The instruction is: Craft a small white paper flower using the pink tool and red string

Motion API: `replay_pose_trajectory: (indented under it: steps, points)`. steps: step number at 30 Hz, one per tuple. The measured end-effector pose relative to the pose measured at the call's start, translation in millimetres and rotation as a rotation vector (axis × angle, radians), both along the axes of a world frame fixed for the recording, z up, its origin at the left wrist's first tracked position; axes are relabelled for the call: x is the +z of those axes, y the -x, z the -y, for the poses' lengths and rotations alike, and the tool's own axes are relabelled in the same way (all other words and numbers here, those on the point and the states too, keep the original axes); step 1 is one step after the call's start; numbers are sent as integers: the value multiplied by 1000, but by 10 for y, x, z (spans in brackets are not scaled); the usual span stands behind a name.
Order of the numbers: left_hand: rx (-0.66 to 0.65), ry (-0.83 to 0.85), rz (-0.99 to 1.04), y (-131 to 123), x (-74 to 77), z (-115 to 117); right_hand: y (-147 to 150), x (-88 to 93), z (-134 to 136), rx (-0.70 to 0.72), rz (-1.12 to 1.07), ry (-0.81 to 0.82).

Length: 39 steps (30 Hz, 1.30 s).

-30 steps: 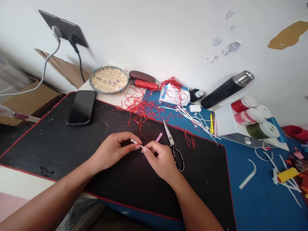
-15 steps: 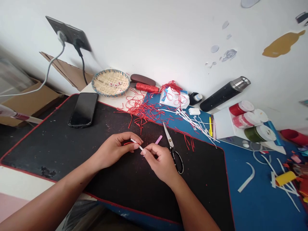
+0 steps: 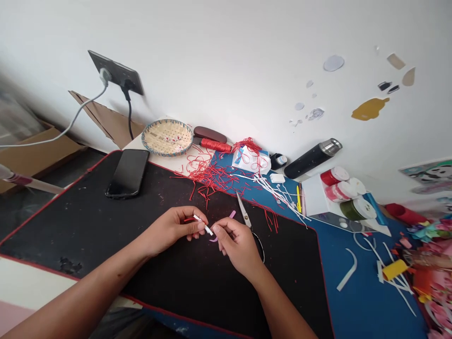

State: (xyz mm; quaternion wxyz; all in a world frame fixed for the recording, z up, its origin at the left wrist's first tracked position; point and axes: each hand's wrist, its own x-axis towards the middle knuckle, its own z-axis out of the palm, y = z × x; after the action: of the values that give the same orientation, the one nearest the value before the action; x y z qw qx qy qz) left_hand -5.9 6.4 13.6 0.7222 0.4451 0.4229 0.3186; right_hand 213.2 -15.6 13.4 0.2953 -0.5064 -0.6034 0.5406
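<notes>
Both my hands meet over the middle of a black mat [image 3: 70,207]. My left hand [image 3: 173,228] pinches a narrow white paper strip [image 3: 203,225] together with a thin red cord [image 3: 188,220]. My right hand [image 3: 238,242] is closed, its fingertips pinched at the strip's right end. A pink strip [image 3: 231,215] pokes out behind my right fingers, and I cannot tell whether they hold it. Scissors [image 3: 245,217] lie on the mat just right of my right hand.
A phone [image 3: 129,173] lies at the mat's far left. Behind are a woven basket [image 3: 167,137], a red thread spool [image 3: 215,146], loose red cords [image 3: 208,172] and white strips [image 3: 282,190]. A black flask [image 3: 310,158], tape rolls [image 3: 344,190] and paper scraps crowd the blue surface [image 3: 367,301] at right.
The camera has tilted up and to the right, so everything sits lower and further left in view. My hands stay together on the white strip, hardly moving.
</notes>
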Motion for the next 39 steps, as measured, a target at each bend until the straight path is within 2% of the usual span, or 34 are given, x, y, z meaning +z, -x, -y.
replay_pose_trajectory:
  steps: [6,11,14,18,21,25,28,31,39]
  points:
    - [-11,71,73,-53,3,26,33,11,30,14,-74,102]
    - [20,123,164,-69,-54,34,93,40,45,29,-54,111]
    - [59,150,209,-50,-50,23,78,81,31,55,42,28]
    - [68,195,272,-31,-22,6,-39,173,-41,111,310,-193]
    - [78,247,301,-29,-33,4,-152,235,-119,214,460,-314]
    - [83,287,320,-31,-67,8,-217,266,-208,422,696,-447]
    - [87,297,331,-31,-78,6,-193,278,-260,560,850,-489]
    - [86,304,340,-26,-82,3,-182,297,-300,638,925,-497]
    - [74,295,319,-22,-74,7,-233,262,-288,643,954,-496]
